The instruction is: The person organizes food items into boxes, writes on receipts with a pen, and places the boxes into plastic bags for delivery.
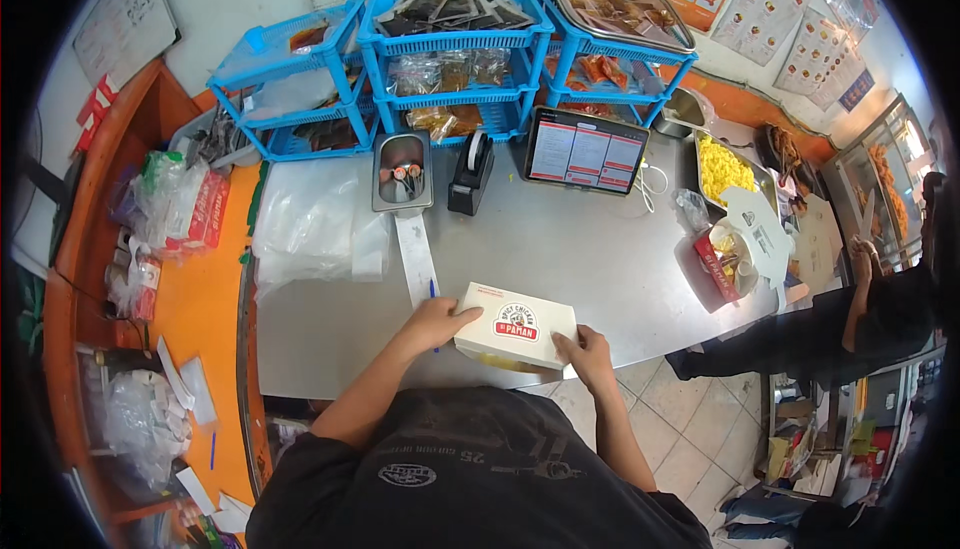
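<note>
A white cardboard food box [480, 335] with a printed logo on its lid is held over the front edge of the steel table [322, 354]. My left hand [435, 326] grips its left end, thumb on the lid. On the right end, my right hand [589, 354] presses its thumb near the lid's corner. The lid is down, and something yellowish shows at the side nearest me. Beside my left hand lie a long paper slip [414, 249] and a blue pen [433, 288], the pen partly hidden by that hand.
Clear plastic bags [315, 222], a steel container [403, 204], a tape dispenser [469, 181] and a tablet [585, 151] stand behind. Blue tiered racks [457, 42] hold packets. An open food box [716, 267] sits right, near a tray of yellow food [724, 166]. A person [832, 324] holds tongs.
</note>
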Demonstrator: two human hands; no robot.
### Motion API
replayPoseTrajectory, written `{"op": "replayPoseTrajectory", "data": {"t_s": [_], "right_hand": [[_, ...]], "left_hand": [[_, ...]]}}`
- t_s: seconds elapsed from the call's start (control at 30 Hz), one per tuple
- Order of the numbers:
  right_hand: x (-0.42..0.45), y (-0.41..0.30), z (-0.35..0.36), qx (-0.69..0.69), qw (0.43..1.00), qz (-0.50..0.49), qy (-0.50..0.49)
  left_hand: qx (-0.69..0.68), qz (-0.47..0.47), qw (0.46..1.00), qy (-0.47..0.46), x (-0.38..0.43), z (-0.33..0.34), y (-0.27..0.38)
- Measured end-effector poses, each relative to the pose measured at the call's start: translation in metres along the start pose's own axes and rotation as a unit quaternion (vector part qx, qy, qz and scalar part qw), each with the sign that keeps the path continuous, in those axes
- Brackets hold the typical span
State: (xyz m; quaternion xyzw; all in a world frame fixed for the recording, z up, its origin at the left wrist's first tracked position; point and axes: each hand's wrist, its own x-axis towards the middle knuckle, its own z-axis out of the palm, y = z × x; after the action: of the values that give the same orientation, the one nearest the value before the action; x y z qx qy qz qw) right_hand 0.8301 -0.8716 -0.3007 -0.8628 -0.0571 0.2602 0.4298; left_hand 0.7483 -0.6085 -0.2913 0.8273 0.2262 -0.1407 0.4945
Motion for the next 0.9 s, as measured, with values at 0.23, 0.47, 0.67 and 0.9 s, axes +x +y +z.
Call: {"op": "replayPoseTrajectory", "data": {"t_s": [0.23, 0.47, 0.67, 0.9], "right_hand": [[-0.017, 0.039, 0.019, -0.005, 0.979, -0.191, 0.07], [-0.031, 0.04, 0.019, -0.118, 0.942, -0.311, 0.04], [-0.015, 0.034, 0.011, -0.234, 0.894, -0.372, 0.09], [0.121, -0.064, 0.053, -0.007, 0.959, -0.276, 0.064]], "left_hand": [[0.021, 0.327, 0.93, 0.168, -0.017, 0.02, -0.033], [0.077, 0.437, 0.888, 0.119, -0.01, 0.045, -0.08], [0.176, 0.436, 0.865, 0.172, -0.019, 0.037, -0.035], [0.135, 0.492, 0.859, 0.056, 0.02, 0.071, -0.016]]}}
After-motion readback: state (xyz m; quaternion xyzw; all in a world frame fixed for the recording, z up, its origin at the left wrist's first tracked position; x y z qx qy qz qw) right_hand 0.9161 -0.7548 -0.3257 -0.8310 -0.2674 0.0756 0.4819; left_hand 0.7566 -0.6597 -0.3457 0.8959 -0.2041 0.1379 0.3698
